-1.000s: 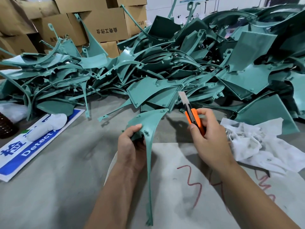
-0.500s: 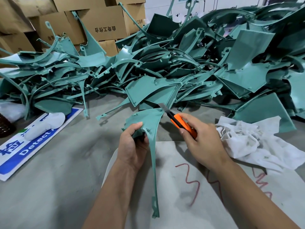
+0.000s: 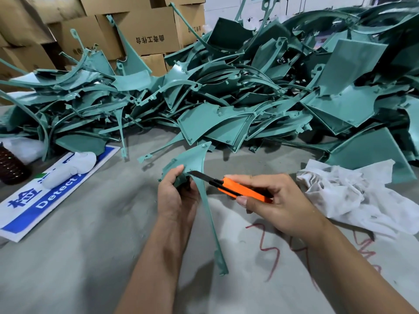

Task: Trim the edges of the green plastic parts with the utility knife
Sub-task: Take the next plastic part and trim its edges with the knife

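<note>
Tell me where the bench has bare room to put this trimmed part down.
Bare grey bench lies left of the left hand, bordered by the blue sign and the pile of green parts. The marked sheet under the arms is also open. Right of the right hand, the white rag crowds it.

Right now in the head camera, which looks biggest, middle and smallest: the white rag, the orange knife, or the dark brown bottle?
1. White rag, spread widest across the view.
2. Orange utility knife, blade included.
3. Dark brown bottle, though the frame's left edge cuts it off, so its place after the knife is unsure.
</note>
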Tool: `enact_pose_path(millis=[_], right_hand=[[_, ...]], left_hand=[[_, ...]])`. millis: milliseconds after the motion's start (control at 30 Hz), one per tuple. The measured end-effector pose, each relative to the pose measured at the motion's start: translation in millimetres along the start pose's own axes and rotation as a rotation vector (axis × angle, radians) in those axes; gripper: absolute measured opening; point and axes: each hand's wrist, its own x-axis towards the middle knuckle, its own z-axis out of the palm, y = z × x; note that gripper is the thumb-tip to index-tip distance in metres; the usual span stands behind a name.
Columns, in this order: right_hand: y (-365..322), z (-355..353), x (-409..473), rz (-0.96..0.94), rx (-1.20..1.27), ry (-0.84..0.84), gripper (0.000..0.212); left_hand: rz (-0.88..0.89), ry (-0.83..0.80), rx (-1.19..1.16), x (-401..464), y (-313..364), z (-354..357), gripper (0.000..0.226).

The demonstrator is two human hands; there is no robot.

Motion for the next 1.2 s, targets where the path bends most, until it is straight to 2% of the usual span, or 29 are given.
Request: enact_pose_path(millis=[67,167,267,333,433,700,900,933,1033,1067,1133,1200], right_hand=[[-0.6,0.1,0.0,0.023,0.043,-0.037,0.046],[-3.9,2.7,-0.1,0.042,0.098,-0.076,0.042],[-5.8,1.5,0.0,0.072,0.161,-0.079,0.043],[-7.8,-0.4,-0.2,0.105,0.212,-0.105,0.039],[-9.1,-2.9,-2.4,0.127,0.246,-0.166,0.035],[-13.8,-8.9,0.1,0.095,0.160,-0.226,0.033],[-12.1,-13.5,-1.4,0.127,0.140,-0.283,0.042],[-12.4,-13.9,-1.1,0.118,0.128,-0.289,0.042],[-12.4,-12.8,0.7,0.069,0.055,-0.329,0.042],[-11.5,-11.8,1.3,0.072,0.050,-0.349,0.041],[-8.7,-12.3,1.2,0.074,0.089,-0.350,0.036],[-9.4,-14.3,-0.4,0.068,0.177,-0.296,0.030]], left_hand=[[-0.006,0.026,-0.065,2.9,3.8,-1.1,0.002],[0.008,0.055,-0.166,7.0,9.6,-4.6,0.019],[0.027,0.072,-0.205,6.3,14.1,-7.0,0.003],[0.041,0.100,-0.236,6.5,16.9,-8.6,0.009],[0.095,0.109,-0.266,6.3,19.9,-10.3,0.007],[0.150,0.109,-0.358,8.1,29.9,-13.5,0.013],[0.144,0.141,-0.406,11.2,33.6,-19.6,0.007],[0.136,0.143,-0.424,10.8,34.3,-19.8,0.009],[0.108,0.171,-0.496,11.9,37.1,-20.8,0.037],[0.109,0.170,-0.500,11.7,38.5,-21.1,0.035],[0.109,0.161,-0.480,10.3,38.9,-20.8,0.015],[0.120,0.148,-0.444,6.7,38.0,-19.0,0.005]])
